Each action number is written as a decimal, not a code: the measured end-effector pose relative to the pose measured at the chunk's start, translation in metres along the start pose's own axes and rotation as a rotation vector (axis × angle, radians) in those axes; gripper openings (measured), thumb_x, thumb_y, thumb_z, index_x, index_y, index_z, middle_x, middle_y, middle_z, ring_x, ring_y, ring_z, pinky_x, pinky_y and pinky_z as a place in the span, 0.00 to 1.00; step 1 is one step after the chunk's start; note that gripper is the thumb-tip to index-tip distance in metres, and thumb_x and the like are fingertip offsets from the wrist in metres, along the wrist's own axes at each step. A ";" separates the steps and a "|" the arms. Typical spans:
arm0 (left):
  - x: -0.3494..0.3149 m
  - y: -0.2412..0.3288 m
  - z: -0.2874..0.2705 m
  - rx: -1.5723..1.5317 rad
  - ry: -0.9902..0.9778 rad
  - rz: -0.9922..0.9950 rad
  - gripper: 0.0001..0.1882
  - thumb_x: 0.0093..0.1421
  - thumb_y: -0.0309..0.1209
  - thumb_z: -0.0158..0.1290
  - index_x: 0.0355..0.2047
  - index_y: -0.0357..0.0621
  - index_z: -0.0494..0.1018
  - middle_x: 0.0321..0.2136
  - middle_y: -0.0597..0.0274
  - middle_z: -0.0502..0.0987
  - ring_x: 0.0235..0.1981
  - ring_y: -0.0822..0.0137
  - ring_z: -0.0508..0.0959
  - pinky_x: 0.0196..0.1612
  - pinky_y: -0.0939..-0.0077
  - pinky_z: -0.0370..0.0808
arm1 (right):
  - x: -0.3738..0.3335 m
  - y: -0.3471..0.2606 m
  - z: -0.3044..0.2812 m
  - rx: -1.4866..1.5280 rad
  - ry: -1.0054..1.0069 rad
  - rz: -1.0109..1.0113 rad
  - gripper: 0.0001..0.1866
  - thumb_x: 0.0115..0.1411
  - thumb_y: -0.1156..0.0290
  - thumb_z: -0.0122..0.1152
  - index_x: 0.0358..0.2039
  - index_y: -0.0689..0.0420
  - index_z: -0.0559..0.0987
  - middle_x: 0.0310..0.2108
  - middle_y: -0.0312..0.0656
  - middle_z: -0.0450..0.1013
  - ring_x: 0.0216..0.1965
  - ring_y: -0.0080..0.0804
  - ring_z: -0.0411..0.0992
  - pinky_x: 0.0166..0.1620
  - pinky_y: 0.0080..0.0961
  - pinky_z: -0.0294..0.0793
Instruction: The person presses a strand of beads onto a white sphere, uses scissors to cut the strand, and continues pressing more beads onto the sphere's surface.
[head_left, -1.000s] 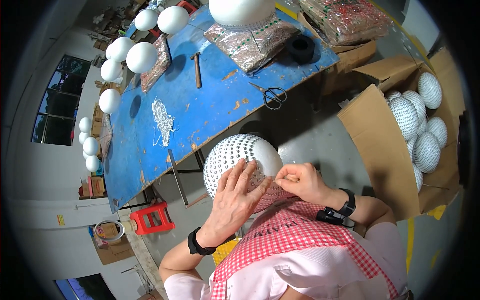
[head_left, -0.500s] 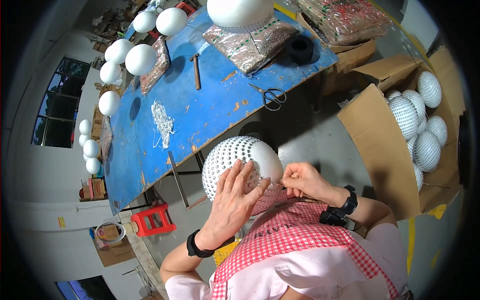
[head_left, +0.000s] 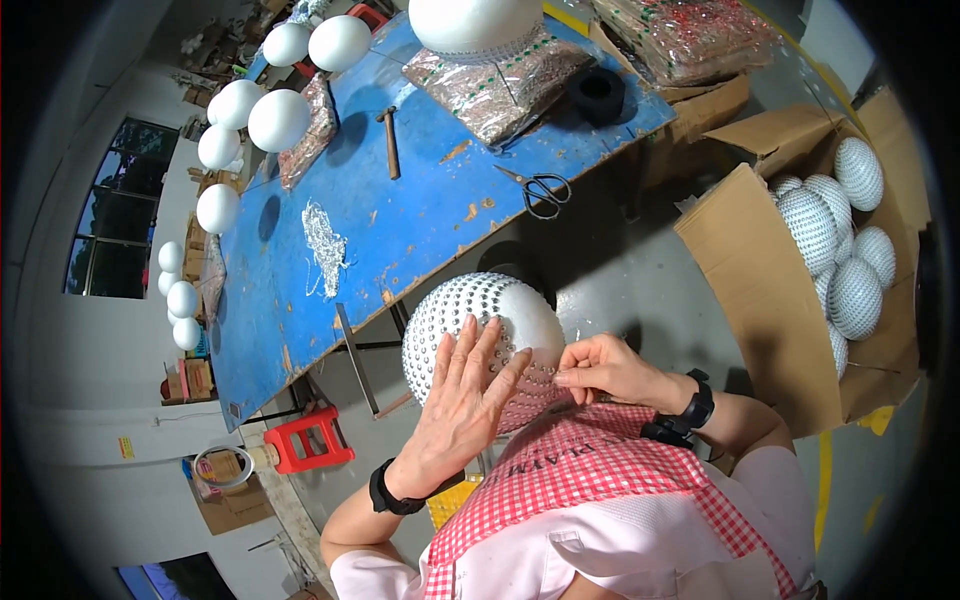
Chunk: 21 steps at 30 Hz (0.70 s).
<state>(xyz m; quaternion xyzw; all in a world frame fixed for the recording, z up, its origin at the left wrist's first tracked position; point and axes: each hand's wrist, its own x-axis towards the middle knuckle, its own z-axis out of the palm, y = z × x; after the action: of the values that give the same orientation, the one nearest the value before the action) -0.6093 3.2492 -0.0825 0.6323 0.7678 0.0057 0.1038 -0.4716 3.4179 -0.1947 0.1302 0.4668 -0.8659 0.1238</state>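
Note:
A large white egg-shaped or round ball [head_left: 534, 318] rests against my red-checked apron [head_left: 600, 460], in front of the table. Rows of silver beads cover its left side and wrap round its lower part, while a smooth white patch shows at the upper right. My left hand [head_left: 463, 388] lies on the beaded side, fingers stretched and spread, thumb reaching toward the white patch. At the ball's right edge, beside the bead rows, my right hand [head_left: 612, 372] is closed in a pinch. What those fingertips hold is too small to make out.
On the blue table [head_left: 420, 230] lie scissors [head_left: 540, 192], a hammer [head_left: 391, 143], silver strands [head_left: 323, 250], a black roll [head_left: 597, 95] and a bagged pack [head_left: 490, 95] under another white ball [head_left: 475, 25]. A carton [head_left: 745, 290] of beaded balls stands right; a red stool [head_left: 308, 440] stands left.
My right hand has shifted slightly, its pinched fingers lowering a little along the ball's edge. The left thumb has moved up slightly. The ball stays nearly in place.

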 end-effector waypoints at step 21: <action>0.000 0.011 -0.006 0.038 0.037 0.015 0.27 0.52 0.33 0.57 0.55 0.57 0.69 0.59 0.47 0.59 0.63 0.43 0.55 0.63 0.44 0.50 | 0.000 -0.004 -0.005 0.022 -0.061 -0.021 0.13 0.63 0.68 0.55 0.27 0.64 0.77 0.24 0.37 0.75 0.28 0.19 0.73 0.33 0.16 0.72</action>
<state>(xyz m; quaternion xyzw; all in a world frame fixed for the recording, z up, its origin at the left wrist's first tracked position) -0.5999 3.2526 -0.0748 0.6395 0.7649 0.0038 0.0774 -0.4721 3.4240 -0.1942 0.1002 0.4546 -0.8759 0.1274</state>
